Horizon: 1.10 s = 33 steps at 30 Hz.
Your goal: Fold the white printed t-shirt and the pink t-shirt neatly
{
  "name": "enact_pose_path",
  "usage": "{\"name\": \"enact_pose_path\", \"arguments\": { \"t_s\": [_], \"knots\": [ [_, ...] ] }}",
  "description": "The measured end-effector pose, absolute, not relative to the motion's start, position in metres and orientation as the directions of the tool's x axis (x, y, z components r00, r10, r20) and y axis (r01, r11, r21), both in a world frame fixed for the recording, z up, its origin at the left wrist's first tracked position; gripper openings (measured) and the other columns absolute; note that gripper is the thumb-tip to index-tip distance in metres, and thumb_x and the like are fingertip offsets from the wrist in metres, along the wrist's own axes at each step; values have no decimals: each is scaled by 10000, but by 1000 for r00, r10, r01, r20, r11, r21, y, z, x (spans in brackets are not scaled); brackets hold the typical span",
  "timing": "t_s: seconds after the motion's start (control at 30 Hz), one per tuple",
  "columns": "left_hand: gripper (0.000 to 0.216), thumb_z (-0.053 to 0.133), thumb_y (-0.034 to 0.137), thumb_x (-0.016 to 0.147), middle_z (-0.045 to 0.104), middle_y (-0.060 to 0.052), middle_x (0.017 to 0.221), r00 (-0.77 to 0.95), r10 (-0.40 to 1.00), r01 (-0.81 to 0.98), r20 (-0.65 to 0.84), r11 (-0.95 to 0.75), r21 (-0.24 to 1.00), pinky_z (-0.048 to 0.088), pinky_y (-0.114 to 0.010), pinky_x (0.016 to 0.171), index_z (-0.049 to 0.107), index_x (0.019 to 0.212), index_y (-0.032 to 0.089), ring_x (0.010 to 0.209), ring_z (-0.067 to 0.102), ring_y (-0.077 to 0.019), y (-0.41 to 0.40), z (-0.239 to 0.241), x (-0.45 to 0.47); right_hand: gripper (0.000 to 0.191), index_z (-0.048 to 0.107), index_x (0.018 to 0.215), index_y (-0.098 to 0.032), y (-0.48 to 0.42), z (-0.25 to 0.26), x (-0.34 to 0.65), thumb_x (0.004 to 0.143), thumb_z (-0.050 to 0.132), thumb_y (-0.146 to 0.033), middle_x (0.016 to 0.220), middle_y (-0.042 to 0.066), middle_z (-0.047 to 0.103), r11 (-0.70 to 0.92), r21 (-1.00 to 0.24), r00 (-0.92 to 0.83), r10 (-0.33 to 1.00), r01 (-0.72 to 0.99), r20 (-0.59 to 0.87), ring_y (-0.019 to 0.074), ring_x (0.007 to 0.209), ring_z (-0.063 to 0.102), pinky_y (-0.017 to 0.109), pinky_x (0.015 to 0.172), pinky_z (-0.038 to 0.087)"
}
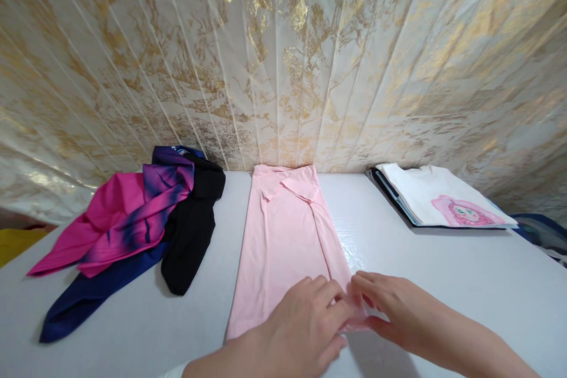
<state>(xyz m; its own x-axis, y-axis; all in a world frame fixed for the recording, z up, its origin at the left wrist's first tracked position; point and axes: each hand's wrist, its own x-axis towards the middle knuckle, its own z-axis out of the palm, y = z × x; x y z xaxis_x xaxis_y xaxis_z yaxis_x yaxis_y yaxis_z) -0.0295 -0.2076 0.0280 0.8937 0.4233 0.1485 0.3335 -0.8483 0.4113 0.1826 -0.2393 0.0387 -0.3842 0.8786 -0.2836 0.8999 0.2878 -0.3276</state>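
A pale pink T-shirt (292, 236) lies lengthwise on the white table, its sides folded inward and its short sleeves crossed near the top. My left hand (310, 319) reaches over the lower right part of the shirt, fingers bent and gripping the cloth by the hem. At the same corner my right hand (390, 304) has its thumb and fingers closed around the fabric's edge. The two hands nearly touch, and they hide most of the bottom hem.
To the left is a loose heap of garments, with a pink and purple one (128, 212), a black one (190, 242) and a dark blue one (97, 292). A stack of folded shirts (420, 189) sits at the right on the white table (443, 283). Behind hangs a gold-patterned curtain (283, 59).
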Motion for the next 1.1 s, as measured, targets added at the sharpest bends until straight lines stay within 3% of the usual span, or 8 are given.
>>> {"name": "enact_pose_path", "arguments": {
  "t_s": [0.17, 0.33, 0.67, 0.93, 1.1],
  "knots": [
    [98, 601, 247, 893, 592, -24, 965, 868, 479, 386, 131, -816, 430, 463, -302, 764, 589, 944, 165, 879, 548, -189, -210, 15, -13, 260, 513, 812, -202, -249, 28, 186, 640, 564, -15, 840, 29, 671, 233, -249, -310, 890, 940, -334, 206, 717, 652, 259, 600, 386],
    [104, 564, 257, 925, 577, -30, 932, 845, 522, 434, 120, -799, 416, 468, -326, 753, 560, 879, 164, 862, 542, -196, -213, 10, -6, 191, 525, 786, -203, -247, 29, 182, 686, 564, -45, 806, 31, 681, 243, -231, -309, 896, 942, -319, 209, 691, 657, 253, 578, 368],
    [116, 580, 241, 928, 600, -28, 871, 884, 446, 401, 142, -878, 259, 448, -331, 713, 583, 861, 147, 817, 559, -196, -217, 6, -3, 196, 594, 766, -186, -250, 27, 180, 699, 511, -22, 802, 52, 685, 300, -162, -338, 877, 940, -342, 211, 714, 673, 254, 599, 397],
    [107, 622, 220, 883, 618, -44, 961, 902, 428, 387, 64, -864, 323, 448, -333, 762, 601, 960, 150, 882, 553, -209, -217, 26, -14, 196, 603, 817, -187, -245, 42, 173, 724, 539, -27, 905, 67, 660, 381, -254, -443, 856, 889, -268, 213, 846, 646, 285, 716, 469],
    [222, 554, 17, 802, 587, -17, 995, 802, 595, 519, 50, -736, 435, 420, -305, 797, 580, 944, 186, 908, 527, -187, -205, 36, -52, 229, 621, 907, -183, -240, 43, 157, 718, 582, -60, 939, 67, 660, 445, -253, -508, 803, 859, -312, 233, 860, 636, 306, 716, 469]
  ]
}}
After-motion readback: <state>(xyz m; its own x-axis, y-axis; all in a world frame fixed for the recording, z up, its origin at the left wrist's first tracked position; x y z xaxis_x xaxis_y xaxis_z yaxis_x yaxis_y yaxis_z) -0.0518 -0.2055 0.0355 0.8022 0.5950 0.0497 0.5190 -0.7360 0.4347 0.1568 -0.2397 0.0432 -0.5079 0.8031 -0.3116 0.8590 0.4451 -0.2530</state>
